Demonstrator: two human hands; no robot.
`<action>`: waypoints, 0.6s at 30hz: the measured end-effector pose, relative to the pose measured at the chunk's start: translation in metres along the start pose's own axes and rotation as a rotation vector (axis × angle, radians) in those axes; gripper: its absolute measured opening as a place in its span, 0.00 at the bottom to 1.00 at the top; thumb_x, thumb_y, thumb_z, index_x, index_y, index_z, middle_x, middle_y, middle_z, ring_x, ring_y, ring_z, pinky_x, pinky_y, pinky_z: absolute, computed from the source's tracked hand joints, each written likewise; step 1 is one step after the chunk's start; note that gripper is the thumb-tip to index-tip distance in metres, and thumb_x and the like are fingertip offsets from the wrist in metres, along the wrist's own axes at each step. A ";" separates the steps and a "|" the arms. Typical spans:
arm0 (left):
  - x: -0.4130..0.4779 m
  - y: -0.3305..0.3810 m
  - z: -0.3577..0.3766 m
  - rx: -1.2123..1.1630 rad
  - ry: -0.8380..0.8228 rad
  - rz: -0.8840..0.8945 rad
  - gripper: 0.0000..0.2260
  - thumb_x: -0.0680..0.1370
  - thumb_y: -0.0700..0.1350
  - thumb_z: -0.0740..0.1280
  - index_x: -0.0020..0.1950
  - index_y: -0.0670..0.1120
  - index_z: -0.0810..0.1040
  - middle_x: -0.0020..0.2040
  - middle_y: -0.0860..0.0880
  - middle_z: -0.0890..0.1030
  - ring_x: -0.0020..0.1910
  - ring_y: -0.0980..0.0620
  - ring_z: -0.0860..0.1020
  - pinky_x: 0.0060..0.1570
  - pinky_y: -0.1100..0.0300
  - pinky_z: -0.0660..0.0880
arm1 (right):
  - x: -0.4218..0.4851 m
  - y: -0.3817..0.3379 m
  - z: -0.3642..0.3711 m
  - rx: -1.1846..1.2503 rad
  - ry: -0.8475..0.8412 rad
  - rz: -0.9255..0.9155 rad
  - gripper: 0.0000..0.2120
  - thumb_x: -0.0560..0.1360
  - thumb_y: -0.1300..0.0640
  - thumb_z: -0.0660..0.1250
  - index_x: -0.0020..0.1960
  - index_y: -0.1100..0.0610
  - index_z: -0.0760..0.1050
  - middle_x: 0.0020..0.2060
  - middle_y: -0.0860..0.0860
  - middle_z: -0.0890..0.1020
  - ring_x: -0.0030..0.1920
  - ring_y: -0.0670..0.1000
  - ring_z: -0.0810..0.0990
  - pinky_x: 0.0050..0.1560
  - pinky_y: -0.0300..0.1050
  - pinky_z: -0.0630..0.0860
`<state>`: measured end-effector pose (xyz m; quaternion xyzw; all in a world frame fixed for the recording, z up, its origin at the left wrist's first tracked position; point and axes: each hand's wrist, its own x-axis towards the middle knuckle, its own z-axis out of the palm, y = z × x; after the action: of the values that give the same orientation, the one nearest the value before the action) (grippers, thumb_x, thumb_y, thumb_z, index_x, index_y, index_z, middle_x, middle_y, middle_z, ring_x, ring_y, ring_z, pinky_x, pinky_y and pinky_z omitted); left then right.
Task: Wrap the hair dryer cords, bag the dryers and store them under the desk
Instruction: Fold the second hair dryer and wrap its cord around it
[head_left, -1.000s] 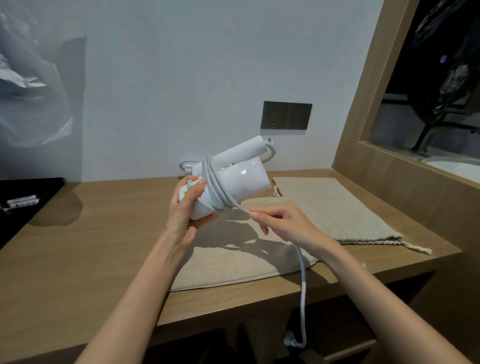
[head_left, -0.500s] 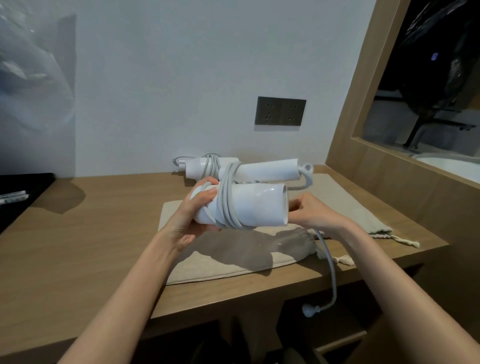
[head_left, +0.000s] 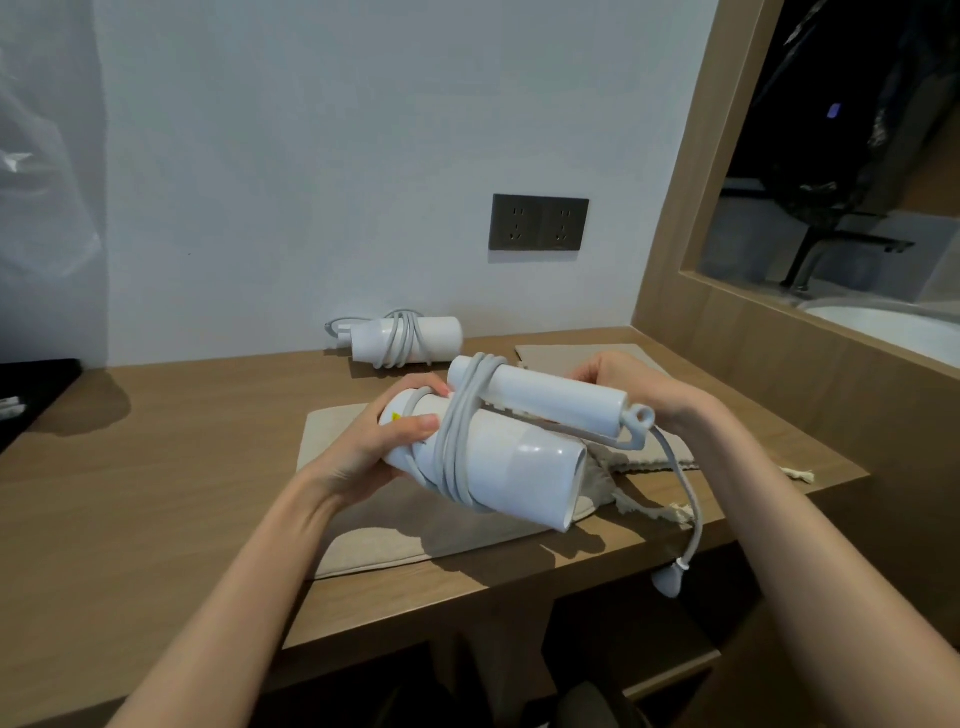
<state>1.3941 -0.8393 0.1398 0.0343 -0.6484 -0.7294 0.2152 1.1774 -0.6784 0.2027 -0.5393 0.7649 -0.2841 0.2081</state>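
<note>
I hold a white folded hair dryer above the desk, its grey cord looped several times around body and handle. My left hand grips the rear end of the body. My right hand is behind the handle's far end, where the cord leaves; its fingers are mostly hidden. The loose cord end hangs past the desk's front edge with the plug dangling. A second white dryer, cord wrapped, lies by the wall. Two beige drawstring bags lie flat: one under the dryer, one behind it.
The wooden desk meets a white wall with a dark double socket. A wooden partition with a window closes the right side. A black object sits at the far left. Dark open space lies under the desk.
The held dryer has tilted and come closer, its handle now on top. The cord has shortened as more went around it, and the plug has risen to just below the desk edge.
</note>
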 end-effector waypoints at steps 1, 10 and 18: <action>-0.001 0.000 0.000 0.018 -0.014 0.003 0.14 0.58 0.49 0.73 0.43 0.54 0.80 0.46 0.50 0.80 0.41 0.52 0.80 0.31 0.58 0.77 | 0.001 -0.003 0.000 0.011 -0.001 0.005 0.03 0.72 0.65 0.71 0.42 0.61 0.83 0.40 0.57 0.83 0.38 0.46 0.79 0.34 0.32 0.74; 0.000 -0.005 0.002 0.284 -0.064 0.010 0.16 0.60 0.52 0.74 0.47 0.57 0.79 0.51 0.57 0.78 0.50 0.53 0.78 0.44 0.60 0.78 | 0.006 -0.023 -0.002 -0.114 0.035 -0.041 0.12 0.70 0.47 0.72 0.42 0.56 0.85 0.42 0.56 0.85 0.47 0.52 0.80 0.50 0.50 0.77; 0.001 -0.006 0.001 0.295 0.095 0.045 0.18 0.59 0.52 0.76 0.47 0.56 0.80 0.49 0.57 0.79 0.46 0.53 0.79 0.40 0.58 0.78 | 0.011 -0.042 -0.005 -0.173 0.126 -0.089 0.13 0.73 0.44 0.69 0.40 0.52 0.85 0.34 0.63 0.80 0.30 0.56 0.66 0.31 0.43 0.64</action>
<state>1.3909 -0.8385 0.1345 0.0856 -0.7382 -0.6188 0.2546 1.2002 -0.6990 0.2337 -0.5700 0.7733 -0.2593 0.0996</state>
